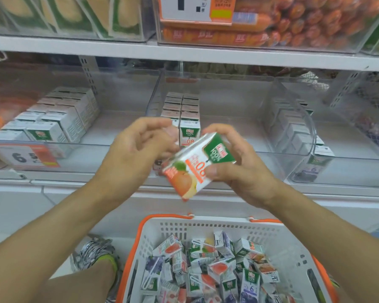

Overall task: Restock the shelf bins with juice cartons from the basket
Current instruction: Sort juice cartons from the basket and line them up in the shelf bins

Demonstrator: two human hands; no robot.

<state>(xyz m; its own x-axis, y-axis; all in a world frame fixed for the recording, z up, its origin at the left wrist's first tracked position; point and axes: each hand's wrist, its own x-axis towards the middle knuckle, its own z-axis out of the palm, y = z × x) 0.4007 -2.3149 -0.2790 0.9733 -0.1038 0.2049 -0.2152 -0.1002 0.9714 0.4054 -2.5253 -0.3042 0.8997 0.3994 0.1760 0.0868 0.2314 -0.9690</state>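
My right hand (239, 162) grips a small orange-and-green juice carton (193, 169), tilted with its orange end down, in front of the middle clear shelf bin (228, 149). My left hand (138, 147) hovers just left of the carton with fingers curled and apart, holding nothing. Two rows of similar cartons (183, 112) stand in the middle bin behind my hands. Below, a white basket with an orange rim (162, 232) holds several mixed juice cartons (217, 272).
The left bin holds rows of cartons (59, 114) behind a price tag (29, 156). The right bin (304, 127) holds purple-label cartons. The upper shelf carries bins of sausages (293, 20) and sandwiches (74, 14). A shoe (96, 252) stands left of the basket.
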